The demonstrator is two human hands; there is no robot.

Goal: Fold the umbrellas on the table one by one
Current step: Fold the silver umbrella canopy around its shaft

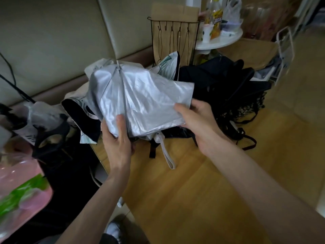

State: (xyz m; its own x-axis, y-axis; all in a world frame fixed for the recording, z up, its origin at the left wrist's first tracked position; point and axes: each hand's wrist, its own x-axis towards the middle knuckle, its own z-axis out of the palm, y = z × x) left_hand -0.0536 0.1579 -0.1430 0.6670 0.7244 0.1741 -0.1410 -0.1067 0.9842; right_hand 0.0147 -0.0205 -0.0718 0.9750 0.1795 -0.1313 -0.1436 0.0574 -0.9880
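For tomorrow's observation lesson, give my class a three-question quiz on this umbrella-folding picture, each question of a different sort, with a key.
1. True or false: the left hand and right hand both hold the silver umbrella.
2. What lies on the table behind it, to the right? A) black umbrella B) red towel C) books
3. Fill in: its white ____ hangs below the canopy.
Key: 1 true; 2 A; 3 strap.

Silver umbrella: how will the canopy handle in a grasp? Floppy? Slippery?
Likely floppy: the silver umbrella fabric creases and sags where the left hand and right hand grip it. Probably slippery, given its glossy sheen. The loose strap dangles and may snag.
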